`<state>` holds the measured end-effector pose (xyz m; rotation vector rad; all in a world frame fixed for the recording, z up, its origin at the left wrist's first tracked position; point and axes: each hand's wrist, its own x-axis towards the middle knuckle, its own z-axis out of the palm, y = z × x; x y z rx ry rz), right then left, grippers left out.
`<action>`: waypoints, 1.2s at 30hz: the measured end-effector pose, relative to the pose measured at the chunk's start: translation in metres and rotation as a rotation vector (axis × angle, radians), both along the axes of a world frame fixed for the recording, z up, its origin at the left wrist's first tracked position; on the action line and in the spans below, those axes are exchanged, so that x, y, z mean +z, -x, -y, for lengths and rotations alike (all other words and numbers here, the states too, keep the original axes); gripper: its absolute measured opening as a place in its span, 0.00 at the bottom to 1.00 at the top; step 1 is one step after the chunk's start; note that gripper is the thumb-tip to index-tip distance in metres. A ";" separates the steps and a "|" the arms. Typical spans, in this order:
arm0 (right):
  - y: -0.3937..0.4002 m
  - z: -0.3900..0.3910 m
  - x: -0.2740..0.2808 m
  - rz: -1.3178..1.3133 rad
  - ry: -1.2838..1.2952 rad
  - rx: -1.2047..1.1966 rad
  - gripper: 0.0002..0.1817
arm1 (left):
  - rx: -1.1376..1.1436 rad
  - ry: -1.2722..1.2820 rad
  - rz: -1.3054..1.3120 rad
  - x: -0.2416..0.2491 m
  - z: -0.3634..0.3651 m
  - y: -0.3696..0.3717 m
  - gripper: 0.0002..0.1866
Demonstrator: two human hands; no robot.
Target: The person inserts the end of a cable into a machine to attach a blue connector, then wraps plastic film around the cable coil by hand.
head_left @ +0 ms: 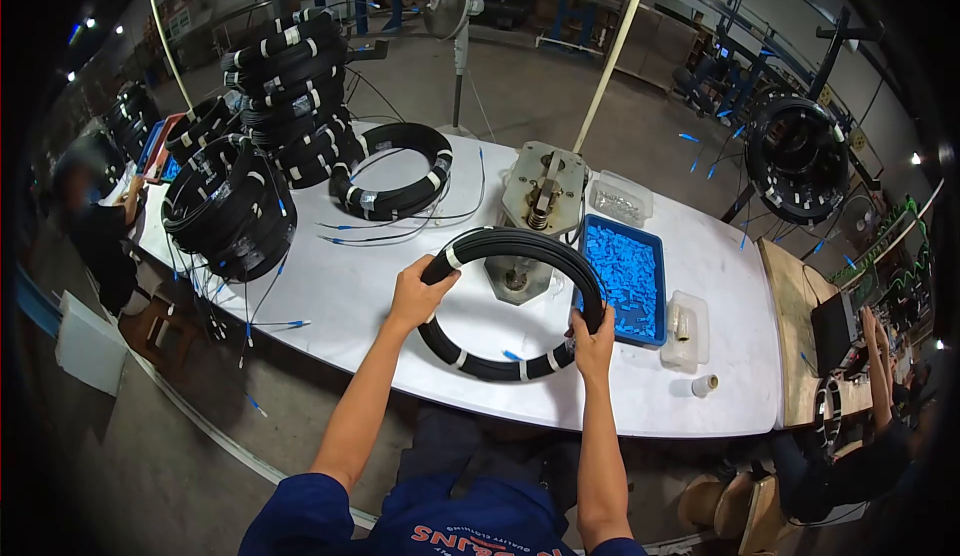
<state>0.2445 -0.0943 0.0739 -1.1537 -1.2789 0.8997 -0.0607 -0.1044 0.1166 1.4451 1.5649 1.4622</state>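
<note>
A coil of black cable (478,367), bound with several white ties, is held up between my two hands over the near edge of the white table. My left hand (424,293) is closed round its upper left side. On the right side, my right hand (593,340) grips it with the thumb on the near face. A blue connector (513,356) shows inside the ring near the bottom. Just behind the coil stands a metal press-like fixture (541,191) with a spring, its lower part partly seen through the ring.
Tall stacks of black cable coils (290,86) stand at the left, with another coil (393,171) lying nearer the middle. A blue tray (627,276) of small blue parts, a clear box (686,328) and a white roll (705,385) lie on the right. Co-workers sit at both sides.
</note>
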 end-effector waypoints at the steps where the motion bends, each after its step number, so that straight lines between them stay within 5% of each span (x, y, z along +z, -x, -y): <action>1: 0.001 0.004 0.002 -0.012 0.042 -0.021 0.20 | -0.004 0.072 0.030 -0.002 0.000 0.000 0.12; 7: 0.009 0.014 -0.013 0.053 0.162 -0.130 0.32 | -0.012 0.267 0.131 -0.014 -0.004 -0.003 0.13; 24: 0.008 0.021 -0.023 -0.166 0.070 -0.171 0.27 | -0.034 0.156 0.197 -0.015 -0.001 -0.012 0.20; 32: 0.010 0.002 -0.029 -0.110 -0.204 -0.286 0.25 | -0.007 -0.168 -0.011 -0.006 -0.012 -0.013 0.20; 36: 0.009 -0.003 -0.022 -0.098 0.010 -0.246 0.25 | -0.026 -0.144 -0.080 -0.010 -0.028 -0.012 0.19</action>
